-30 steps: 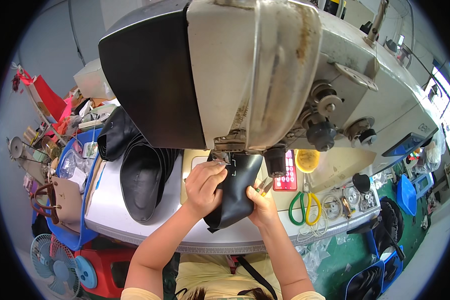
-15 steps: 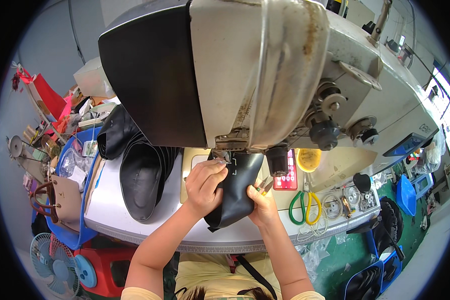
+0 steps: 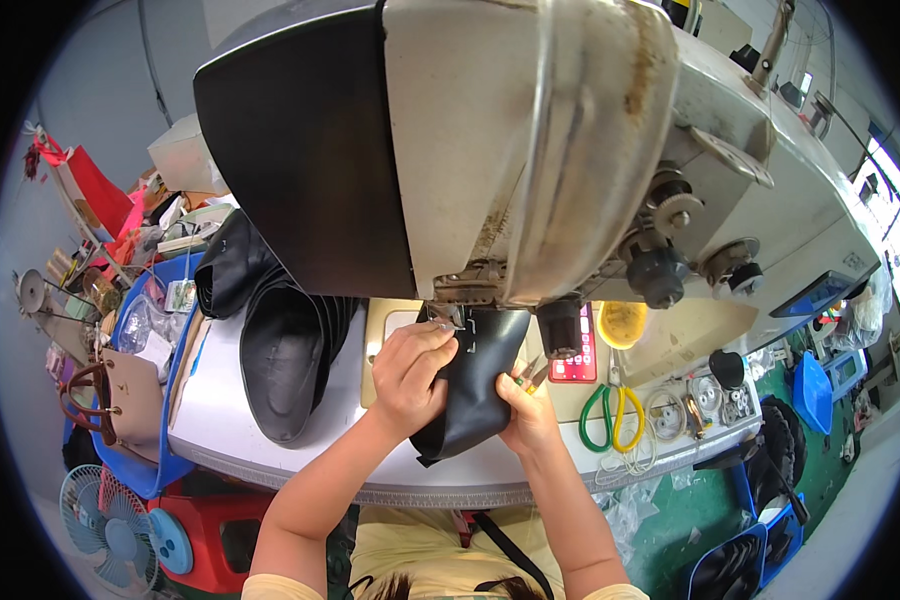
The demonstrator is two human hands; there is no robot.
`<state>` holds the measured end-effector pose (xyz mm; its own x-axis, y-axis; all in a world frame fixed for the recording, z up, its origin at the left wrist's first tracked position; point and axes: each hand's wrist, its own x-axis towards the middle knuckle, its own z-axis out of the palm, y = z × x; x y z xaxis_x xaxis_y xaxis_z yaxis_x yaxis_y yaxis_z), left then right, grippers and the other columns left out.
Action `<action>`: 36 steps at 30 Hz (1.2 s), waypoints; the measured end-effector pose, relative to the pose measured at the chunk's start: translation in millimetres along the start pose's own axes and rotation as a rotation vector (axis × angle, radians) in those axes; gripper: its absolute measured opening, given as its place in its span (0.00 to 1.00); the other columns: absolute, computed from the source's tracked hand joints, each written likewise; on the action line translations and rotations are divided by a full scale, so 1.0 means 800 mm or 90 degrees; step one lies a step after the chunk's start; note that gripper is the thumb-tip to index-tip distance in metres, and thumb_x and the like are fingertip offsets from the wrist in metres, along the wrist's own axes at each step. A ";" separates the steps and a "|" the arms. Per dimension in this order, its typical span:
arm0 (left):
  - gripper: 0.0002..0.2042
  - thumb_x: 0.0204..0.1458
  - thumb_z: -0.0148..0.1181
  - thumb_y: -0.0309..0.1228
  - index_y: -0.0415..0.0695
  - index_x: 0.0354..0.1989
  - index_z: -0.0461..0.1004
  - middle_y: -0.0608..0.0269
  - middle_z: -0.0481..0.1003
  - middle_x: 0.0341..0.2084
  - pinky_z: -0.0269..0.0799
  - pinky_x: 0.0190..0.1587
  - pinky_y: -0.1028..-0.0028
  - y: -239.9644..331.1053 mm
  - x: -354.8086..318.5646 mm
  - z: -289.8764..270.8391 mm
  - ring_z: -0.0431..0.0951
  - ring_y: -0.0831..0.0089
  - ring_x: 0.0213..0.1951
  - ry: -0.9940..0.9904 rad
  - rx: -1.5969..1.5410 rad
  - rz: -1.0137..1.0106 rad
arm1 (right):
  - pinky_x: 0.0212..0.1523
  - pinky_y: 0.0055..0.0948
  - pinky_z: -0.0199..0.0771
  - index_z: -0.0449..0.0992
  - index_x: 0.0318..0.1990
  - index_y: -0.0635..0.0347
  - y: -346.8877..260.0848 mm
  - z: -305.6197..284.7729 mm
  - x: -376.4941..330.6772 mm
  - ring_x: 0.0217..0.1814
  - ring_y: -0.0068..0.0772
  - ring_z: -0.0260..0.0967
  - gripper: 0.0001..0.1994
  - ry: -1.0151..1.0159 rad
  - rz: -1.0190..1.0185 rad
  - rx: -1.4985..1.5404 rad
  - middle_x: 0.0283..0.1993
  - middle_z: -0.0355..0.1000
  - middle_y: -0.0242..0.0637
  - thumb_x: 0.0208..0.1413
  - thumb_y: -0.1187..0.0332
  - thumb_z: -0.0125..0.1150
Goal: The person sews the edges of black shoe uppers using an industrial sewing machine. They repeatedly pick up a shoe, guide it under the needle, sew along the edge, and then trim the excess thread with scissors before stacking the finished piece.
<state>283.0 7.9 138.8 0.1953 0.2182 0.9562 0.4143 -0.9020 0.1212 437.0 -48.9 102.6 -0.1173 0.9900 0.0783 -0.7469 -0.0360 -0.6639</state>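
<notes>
Green floor [image 3: 670, 522] shows well off to the right of the hands, and a pale worktop [image 3: 217, 400] spreads beneath them. Above and ahead of both hands looms a large sewing machine [image 3: 460, 150]. Just under its head, between the hands, is the black piece [image 3: 482, 400], smooth and leather-like, its near end curling downward.

The left hand [image 3: 410, 380] is closed narrow along the piece's left edge, fingertips bunched near the needle area; whether they also pinch something small is too fine to tell. The right hand [image 3: 530, 415] grips the opposite edge, thumb on top, with what looks like a small metal tool [image 3: 537, 371] poking up beyond its fingers.

White marks [image 3: 472, 335] show on the piece ahead of the hands. Work on it seems under way rather than finished, since it lies under the machine; how much is sewn cannot be told. Left of the left hand, a stack of similar black pieces [image 3: 282, 385] lies apart; whether those are done is unclear. Scissors [image 3: 639, 420] rest right of the right hand.
</notes>
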 end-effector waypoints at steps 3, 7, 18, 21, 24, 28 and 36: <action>0.10 0.34 0.62 0.13 0.36 0.28 0.74 0.54 0.76 0.31 0.76 0.35 0.66 0.001 -0.001 -0.004 0.79 0.56 0.35 -0.017 -0.009 -0.002 | 0.43 0.24 0.73 0.71 0.47 0.64 -0.015 0.009 -0.004 0.41 0.22 0.71 0.16 0.013 0.008 -0.026 0.41 0.74 0.34 0.52 0.67 0.63; 0.10 0.36 0.62 0.13 0.35 0.30 0.74 0.51 0.76 0.33 0.78 0.36 0.67 -0.003 -0.004 -0.015 0.79 0.54 0.37 -0.038 -0.022 0.029 | 0.44 0.25 0.72 0.71 0.46 0.63 -0.031 0.009 -0.007 0.41 0.23 0.71 0.14 0.024 0.037 -0.044 0.41 0.74 0.33 0.52 0.70 0.62; 0.13 0.34 0.62 0.17 0.36 0.33 0.76 0.53 0.75 0.36 0.76 0.41 0.63 0.000 0.013 -0.025 0.77 0.55 0.39 -0.098 -0.023 0.011 | 0.38 0.24 0.74 0.73 0.42 0.61 -0.048 0.007 0.001 0.37 0.22 0.72 0.15 0.099 0.025 -0.083 0.38 0.74 0.31 0.46 0.72 0.68; 0.12 0.35 0.62 0.17 0.36 0.32 0.76 0.53 0.76 0.34 0.76 0.40 0.64 -0.006 0.011 -0.024 0.77 0.55 0.38 -0.100 -0.023 0.022 | 0.34 0.21 0.72 0.73 0.42 0.61 -0.045 0.005 0.002 0.35 0.20 0.71 0.14 0.112 0.020 -0.108 0.37 0.74 0.30 0.47 0.72 0.66; 0.10 0.35 0.63 0.18 0.35 0.30 0.76 0.53 0.76 0.32 0.77 0.39 0.64 -0.012 0.014 -0.024 0.78 0.55 0.37 -0.102 -0.030 0.020 | 0.29 0.17 0.68 0.74 0.41 0.61 -0.044 0.004 0.002 0.31 0.16 0.69 0.12 0.122 -0.007 -0.152 0.34 0.73 0.28 0.48 0.72 0.65; 0.08 0.36 0.63 0.18 0.35 0.28 0.76 0.54 0.76 0.29 0.77 0.38 0.65 -0.012 0.017 -0.026 0.78 0.56 0.35 -0.108 -0.028 0.000 | 0.25 0.14 0.63 0.75 0.38 0.61 -0.047 0.009 0.004 0.27 0.12 0.67 0.10 0.146 -0.012 -0.180 0.30 0.72 0.25 0.49 0.70 0.65; 0.08 0.37 0.62 0.16 0.35 0.29 0.76 0.54 0.76 0.29 0.77 0.38 0.65 -0.007 0.017 -0.026 0.78 0.57 0.36 -0.101 -0.055 -0.042 | 0.28 0.18 0.72 0.70 0.41 0.56 -0.047 0.002 0.002 0.31 0.19 0.71 0.10 0.156 -0.002 -0.205 0.35 0.72 0.29 0.51 0.72 0.61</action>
<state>264.5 8.0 156.5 0.3115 0.3277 0.8919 0.3538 -0.9112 0.2112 464.2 -46.5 128.8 0.0733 0.9946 -0.0735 -0.4987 -0.0273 -0.8664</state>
